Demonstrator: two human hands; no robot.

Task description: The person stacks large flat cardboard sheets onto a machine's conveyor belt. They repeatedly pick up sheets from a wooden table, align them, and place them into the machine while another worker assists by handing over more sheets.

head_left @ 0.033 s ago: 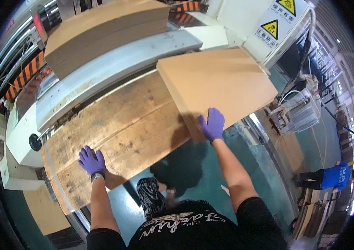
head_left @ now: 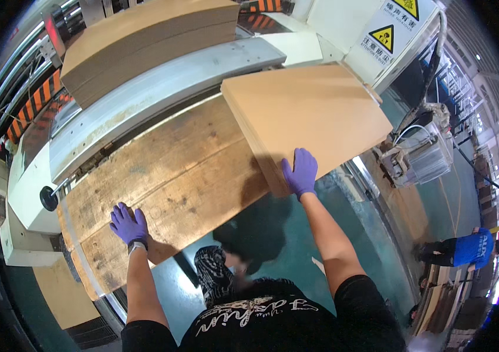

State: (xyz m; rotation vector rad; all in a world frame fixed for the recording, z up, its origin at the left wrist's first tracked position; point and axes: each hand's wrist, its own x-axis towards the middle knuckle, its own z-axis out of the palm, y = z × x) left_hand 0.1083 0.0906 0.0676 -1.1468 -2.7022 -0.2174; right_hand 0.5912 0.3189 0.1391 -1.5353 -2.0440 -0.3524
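My left hand (head_left: pixel 128 224), in a purple glove, lies on the wooden tabletop (head_left: pixel 173 170) near its left end. Its fingers are spread and hold nothing. At the right end of the same tabletop sits a stack of brown cardboard sheets (head_left: pixel 314 111). My right hand (head_left: pixel 300 171), gloved in purple too, rests on the near edge of that stack with its fingers stretched out over the top sheet. Its palm is partly hidden, but the hand is not wrapped round anything.
Beyond the tabletop runs a grey metal bar (head_left: pixel 167 76), with a taller cardboard stack (head_left: pixel 149 47) behind it. A black knob (head_left: pixel 49 198) juts out at left. A white machine cabinet (head_left: pixel 373 41) stands far right. Another person in blue (head_left: pixel 471 249) bends at the right.
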